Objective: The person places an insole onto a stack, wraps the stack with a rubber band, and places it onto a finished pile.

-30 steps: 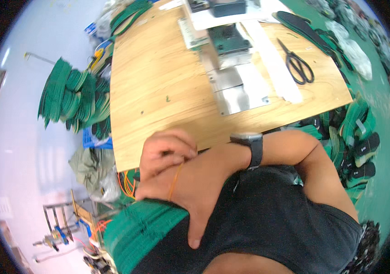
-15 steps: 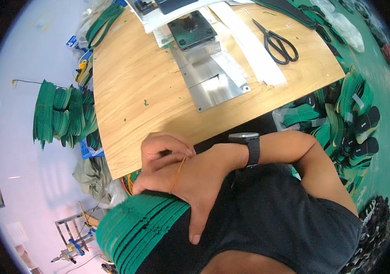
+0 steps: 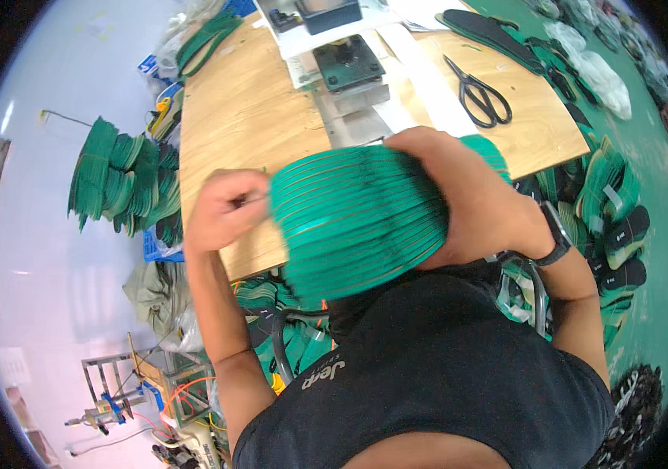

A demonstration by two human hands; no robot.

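Note:
A thick stack of green insoles is held up in front of my chest, over the table's near edge, with its layered edges facing up. My right hand wraps round the stack's right part, thumb on the near side and fingers on the far side. At the left end, my left hand is closed with fingers curled, right beside the stack. Whatever is in those fingers is hidden and slightly blurred. The rubber band is not distinguishable now.
On the wooden table are a metal fixture with a black plate, black scissors and insoles at the far right. Green insole bundles hang in a stack at left. More insoles pile up at right.
The insole stack has come up from against my body to over the table edge, and turned. My right hand, earlier with a rubber band across it, now grips the stack; my left hand has moved left.

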